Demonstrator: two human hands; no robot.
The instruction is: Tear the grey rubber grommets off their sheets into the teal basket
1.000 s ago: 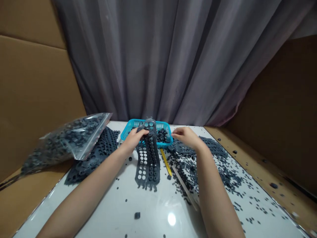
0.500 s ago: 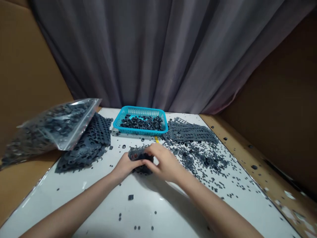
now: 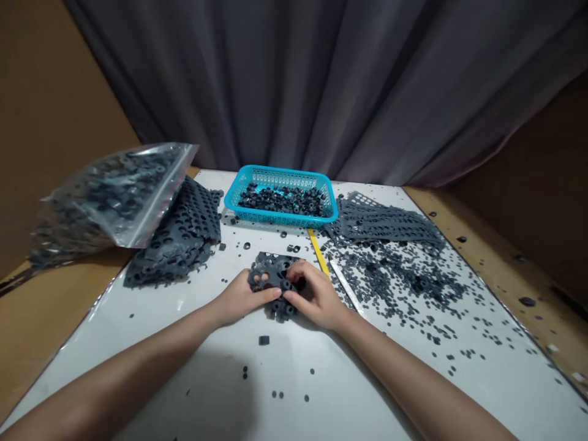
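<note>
Between my hands, just over the middle of the white table [image 3: 206, 380], is a dark grey perforated foam sheet [image 3: 274, 267], bent and full of round holes. My left hand [image 3: 242, 297] grips its left side, thumb in front, with fingertips showing through holes. At its right side my right hand [image 3: 316, 297] is closed, thumb and fingers pinching the sheet near a hole. Whether a small piece sits in that pinch I cannot tell. A small dark block [image 3: 263, 340] lies on the table in front of my hands.
Behind stands a blue basket [image 3: 280, 219] holding dark pieces. At left, a clear zip bag [image 3: 114, 202] of pieces leans on stacked perforated sheets [image 3: 184, 229]. To the right are flat punched sheets [image 3: 390, 222], scattered small discs [image 3: 422, 285], a yellow strip [image 3: 318, 250] and a white strip [image 3: 346, 286].
The view has shifted, so the table things sit higher and further right. The sheet is now tipped with its holed face towards me, and my right hand has come down from its top edge.
</note>
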